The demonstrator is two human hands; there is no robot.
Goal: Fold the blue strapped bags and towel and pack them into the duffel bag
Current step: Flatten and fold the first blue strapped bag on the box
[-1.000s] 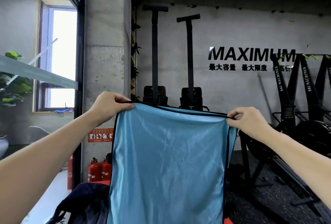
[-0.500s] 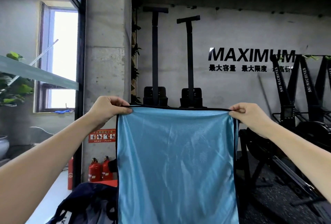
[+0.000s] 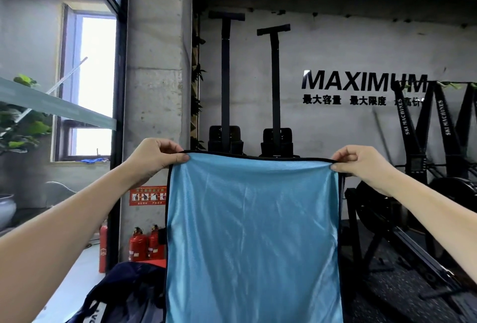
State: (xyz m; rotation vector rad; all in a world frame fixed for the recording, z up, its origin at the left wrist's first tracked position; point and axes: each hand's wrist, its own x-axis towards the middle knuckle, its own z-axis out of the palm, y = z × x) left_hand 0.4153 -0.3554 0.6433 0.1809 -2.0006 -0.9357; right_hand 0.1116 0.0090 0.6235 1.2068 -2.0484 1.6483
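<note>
Now we hold the blue cloth [image 3: 253, 232] up in front of us, stretched flat between both hands. Our left hand [image 3: 154, 158] pinches its top left corner between thumb and curled fingers, and our right hand [image 3: 361, 165] pinches the top right corner the same way, so the black-trimmed upper edge runs nearly level between them. The cloth hangs straight down and runs out of view at the bottom; we cannot tell whether it is the towel or one of the strapped bags. Low on the left, partly behind the cloth, sits the dark navy duffel bag [image 3: 124, 294]. Behind it, red fire extinguishers [image 3: 144, 244] stand at the foot of a concrete pillar [image 3: 157, 64]. On the wall beyond is the word MAXIMUM [image 3: 364, 83], with black ski machines [image 3: 423, 141] to the right.
</note>
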